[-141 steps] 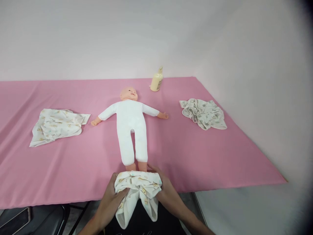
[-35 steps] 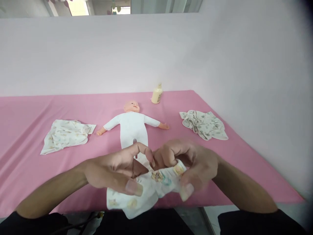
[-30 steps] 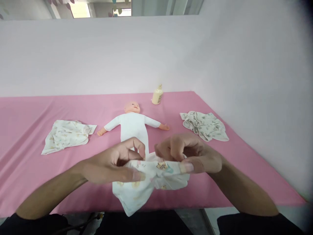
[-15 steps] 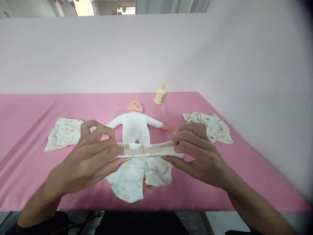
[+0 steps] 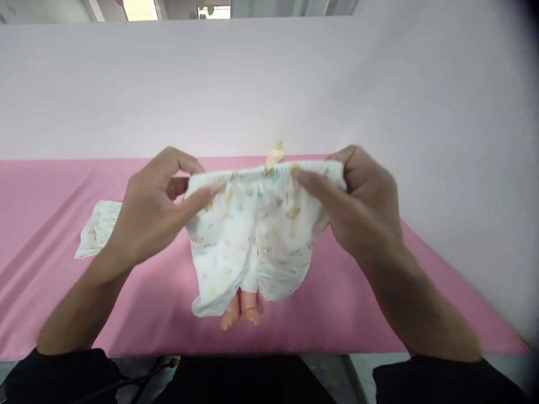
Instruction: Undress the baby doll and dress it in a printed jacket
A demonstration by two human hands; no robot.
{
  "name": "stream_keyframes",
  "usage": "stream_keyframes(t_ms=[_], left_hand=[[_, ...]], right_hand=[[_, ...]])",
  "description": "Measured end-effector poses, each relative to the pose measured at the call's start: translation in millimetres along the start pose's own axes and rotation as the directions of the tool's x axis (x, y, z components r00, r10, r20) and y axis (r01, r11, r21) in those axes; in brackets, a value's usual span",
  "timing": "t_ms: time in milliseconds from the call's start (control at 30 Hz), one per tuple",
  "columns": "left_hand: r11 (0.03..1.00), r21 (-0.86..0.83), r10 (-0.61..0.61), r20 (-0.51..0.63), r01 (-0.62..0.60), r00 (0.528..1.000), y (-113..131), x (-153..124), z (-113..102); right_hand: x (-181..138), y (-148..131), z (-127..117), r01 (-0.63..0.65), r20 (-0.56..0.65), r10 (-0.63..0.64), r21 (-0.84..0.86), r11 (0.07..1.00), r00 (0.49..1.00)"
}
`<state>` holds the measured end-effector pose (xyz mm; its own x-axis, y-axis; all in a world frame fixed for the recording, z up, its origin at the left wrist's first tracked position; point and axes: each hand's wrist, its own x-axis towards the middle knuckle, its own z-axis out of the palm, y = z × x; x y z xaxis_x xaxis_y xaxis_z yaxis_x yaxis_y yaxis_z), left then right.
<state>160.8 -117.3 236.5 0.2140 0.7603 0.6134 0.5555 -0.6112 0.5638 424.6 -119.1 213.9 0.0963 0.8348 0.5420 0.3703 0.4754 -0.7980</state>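
White baby shorts with a small coloured print hang stretched between my hands, waistband at the top. My left hand pinches the waistband's left end, its thumb on the front. At the right end my right hand grips the same band, thumb in front and the other fingers behind. Behind the shorts lies a baby doll on its back; its bare feet show below the hem, while its head and body are hidden by the cloth.
A pink sheet covers the table, which meets white walls at the back and right. Another folded printed garment lies to the left, partly behind my left forearm. A pale yellow pump bottle stands at the back, its lower part hidden.
Both hands have raised the shorts and spread the waistband wider, turning its front toward me. The doll's head and torso and the garment at the right are now covered from view.
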Motion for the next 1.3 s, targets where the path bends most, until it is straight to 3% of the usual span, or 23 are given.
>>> stream_keyframes(t_ms=[67, 167, 267, 367, 433, 567, 667, 767, 800, 833, 900, 967, 1033, 1100, 1133, 1200, 1267, 1300], left_hand=[[0.986, -0.158, -0.067, -0.05, 0.058, 0.997, 6.8, 22.6, 5.4], [0.964, -0.266, -0.036, -0.147, -0.004, 0.988, 19.2, 52.6, 13.2], [0.961, -0.26, 0.036, -0.206, -0.09, 0.978, 31.9, 66.0, 21.4], [0.964, -0.25, 0.042, -0.19, -0.09, 0.981, 40.1, 59.4, 29.0], [0.965, -0.225, 0.095, -0.164, -0.131, 0.982, 43.1, 48.1, 31.4], [0.952, -0.103, 0.286, -0.033, -0.287, 0.958, 47.6, 24.7, 28.2], [0.964, -0.024, 0.265, 0.02, -0.265, 0.964, 40.6, 13.3, 26.1], [0.974, -0.116, 0.183, -0.093, -0.193, 0.979, 12.2, 1.8, 32.7], [0.962, -0.229, 0.135, -0.068, -0.147, 0.989, -0.8, -3.9, 37.3], [0.933, -0.36, 0.063, 0.072, -0.033, 0.995, -14.1, -10.8, 42.9], [0.814, -0.515, -0.076, 0.363, 0.268, 0.929, -37.1, -28.6, 55.7], [0.67, -0.53, -0.164, 0.576, 0.519, 0.8, -50.4, -49.2, 67.0], [0.586, -0.487, -0.243, 0.657, 0.647, 0.714, -52.7, -68.0, 73.4], [0.594, -0.424, -0.322, 0.652, 0.683, 0.686, -47.1, -81.3, 73.3], [0.638, -0.386, -0.358, 0.617, 0.666, 0.701, -42.8, -85.4, 70.9], [0.783, -0.276, -0.4, 0.462, 0.557, 0.791, -33.6, -89.1, 62.3], [0.923, -0.11, -0.343, 0.201, 0.369, 0.918, -25.9, -89.1, 50.5], [0.96, -0.032, -0.275, 0.071, 0.278, 0.959, -22.9, -88.8, 44.0]], right_hand=[[18.3, -8.6, 10.0, 0.04, -0.095, -0.031, 0.098, 0.994, 0.995], [35.8, -24.9, 27.7, 0.104, -0.171, -0.06, 0.26, 0.96, 0.983], [33.4, -41.4, 44.2, 0.101, -0.13, -0.051, 0.417, 0.903, 0.99], [17.6, -48.8, 54.8, 0.057, 0.059, -0.103, 0.519, 0.853, 0.993], [7.1, -47.4, 58.4, 0.08, 0.105, -0.155, 0.513, 0.855, 0.982], [-2.5, -39.4, 61.3, 0.133, 0.021, -0.16, 0.461, 0.877, 0.987], [-1.7, -35.5, 59.9, 0.091, -0.034, -0.085, 0.468, 0.879, 0.996], [2.9, -33.2, 56.5, -0.004, 0.031, -0.018, 0.596, 0.803, 0.999], [5.2, -32.3, 55.7, -0.038, 0.067, -0.007, 0.657, 0.753, 0.998], [8.1, -31.0, 55.4, -0.066, 0.093, -0.002, 0.712, 0.699, 0.996], [15.2, -26.3, 56.5, -0.11, 0.111, 0.036, 0.787, 0.607, 0.993], [22.8, -16.9, 59.5, -0.168, 0.117, 0.126, 0.799, 0.577, 0.985], [28.2, -1.7, 63.4, -0.239, 0.127, 0.226, 0.772, 0.589, 0.966], [28.9, 18.1, 67.6, -0.31, 0.144, 0.312, 0.748, 0.587, 0.939], [27.1, 28.9, 69.5, -0.343, 0.153, 0.355, 0.747, 0.57, 0.922], [19.2, 49.9, 73.2, -0.427, 0.177, 0.459, 0.737, 0.524, 0.87], [7.1, 68.3, 76.8, -0.56, 0.251, 0.557, 0.664, 0.496, 0.791], [0.1, 76.1, 78.6, -0.62, 0.298, 0.582, 0.611, 0.492, 0.756]])
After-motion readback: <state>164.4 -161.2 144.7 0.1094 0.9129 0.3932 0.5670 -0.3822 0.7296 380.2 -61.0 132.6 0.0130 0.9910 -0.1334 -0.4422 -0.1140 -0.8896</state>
